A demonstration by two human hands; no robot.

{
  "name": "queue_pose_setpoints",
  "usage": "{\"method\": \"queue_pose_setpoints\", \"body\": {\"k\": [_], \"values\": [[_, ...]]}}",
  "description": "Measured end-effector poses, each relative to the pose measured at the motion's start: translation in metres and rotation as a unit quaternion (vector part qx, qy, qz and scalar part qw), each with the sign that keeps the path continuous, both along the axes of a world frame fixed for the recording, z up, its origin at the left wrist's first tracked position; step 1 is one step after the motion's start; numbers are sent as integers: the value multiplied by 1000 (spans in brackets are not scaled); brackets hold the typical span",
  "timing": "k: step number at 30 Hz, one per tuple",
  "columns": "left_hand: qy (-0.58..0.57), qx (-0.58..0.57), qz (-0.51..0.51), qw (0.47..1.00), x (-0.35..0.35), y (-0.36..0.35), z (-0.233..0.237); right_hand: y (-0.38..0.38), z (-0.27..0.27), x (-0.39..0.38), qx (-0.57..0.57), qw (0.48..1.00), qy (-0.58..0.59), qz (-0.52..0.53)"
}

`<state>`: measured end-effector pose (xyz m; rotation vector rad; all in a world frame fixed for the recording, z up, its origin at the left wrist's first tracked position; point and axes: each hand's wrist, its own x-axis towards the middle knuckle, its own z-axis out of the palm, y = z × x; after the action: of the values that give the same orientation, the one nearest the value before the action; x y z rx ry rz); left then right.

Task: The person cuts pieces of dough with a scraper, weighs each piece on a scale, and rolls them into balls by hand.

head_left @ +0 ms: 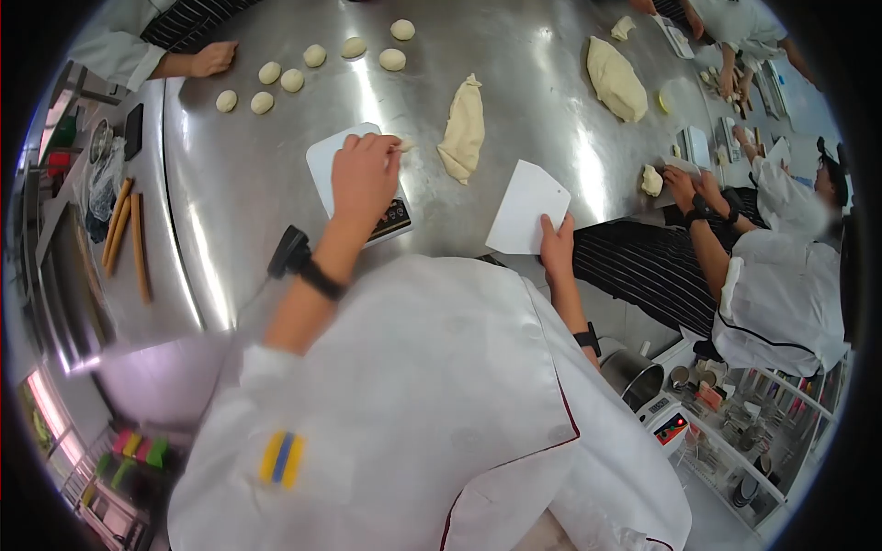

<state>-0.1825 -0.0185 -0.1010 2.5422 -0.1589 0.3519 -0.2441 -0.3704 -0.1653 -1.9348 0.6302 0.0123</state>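
My left hand [361, 179] is over a white kitchen scale [323, 158] with a dark control panel [395, 219]. Its fingers pinch a small bit of dough [406, 145] at the scale's right side; the hand hides much of the scale's top. In my right hand [557, 246] is a white dough scraper [527, 209], gripped by its lower right edge above the table's near edge. Between the two hands, farther back, lies a long piece of dough [462, 130]. Several round dough balls [354, 47] sit in loose rows beyond the scale.
A larger dough mass [616, 81] rests on the steel table [524, 73] at the back right. To the right, a co-worker's hands [691, 190] are by a dough piece [651, 180]. Another person's fist [215, 59] rests at the far left. Rolling pins [139, 248] lie left.
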Motion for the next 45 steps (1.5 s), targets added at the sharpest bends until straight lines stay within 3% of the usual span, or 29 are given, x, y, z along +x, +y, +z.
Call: {"method": "queue_pose_setpoints", "body": {"k": [2, 3, 4, 6, 8, 10, 12, 13, 14, 18, 20, 25, 29, 31, 34, 38, 40, 45], "values": [[-9, -1, 43, 999, -5, 19, 4, 3, -1, 15, -34, 996, 82, 19], [1, 41, 61, 997, -9, 27, -1, -7, -22, 18, -271, 956, 56, 94], [10, 84, 84, 993, -14, 35, -5, 4, 0, 25, -270, 956, 52, 99], [25, 115, 93, 989, -20, 46, -11, 27, 67, 44, -281, 931, -102, 211], [6, 105, 95, 990, -26, 52, -16, 67, 155, 59, -69, 956, -183, 220], [48, 100, 99, 989, -30, 53, -18, 81, 216, 71, -26, 874, -382, 299], [86, 93, 99, 987, -31, 53, -23, 98, 279, 78, -1, 755, -558, 346], [90, 91, 96, 987, -32, 54, -28, 100, 310, 80, -56, 685, -614, 388], [94, 90, 93, 987, -33, 54, -30, 102, 336, 82, -39, 639, -647, 414], [63, 105, 93, 988, -41, 50, -26, 65, 335, 110, 2, 639, -652, 408], [34, 38, 118, 992, -44, 45, -17, 17, 340, 112, 27, 642, -651, 404], [4, -82, 93, 992, -63, 57, -25, 12, 352, 92, 89, 626, -665, 397], [41, -191, 171, 966, -82, 54, -16, 20, 357, 72, 125, 567, -722, 377], [61, -202, 197, 958, -91, 55, -27, -16, 357, 66, 140, 527, -755, 364], [56, -202, 209, 955, -91, 60, -32, 16, 353, 78, 172, 491, -779, 351], [89, -220, 207, 949, -92, 56, -23, 47, 354, 77, 219, 513, -753, 350], [64, -159, 199, 965, -91, 57, -30, 58, 351, 78, 246, 537, -729, 346], [53, -135, 152, 978, -80, 53, -13, 60, 350, 55, 289, 581, -697, 305]]}}
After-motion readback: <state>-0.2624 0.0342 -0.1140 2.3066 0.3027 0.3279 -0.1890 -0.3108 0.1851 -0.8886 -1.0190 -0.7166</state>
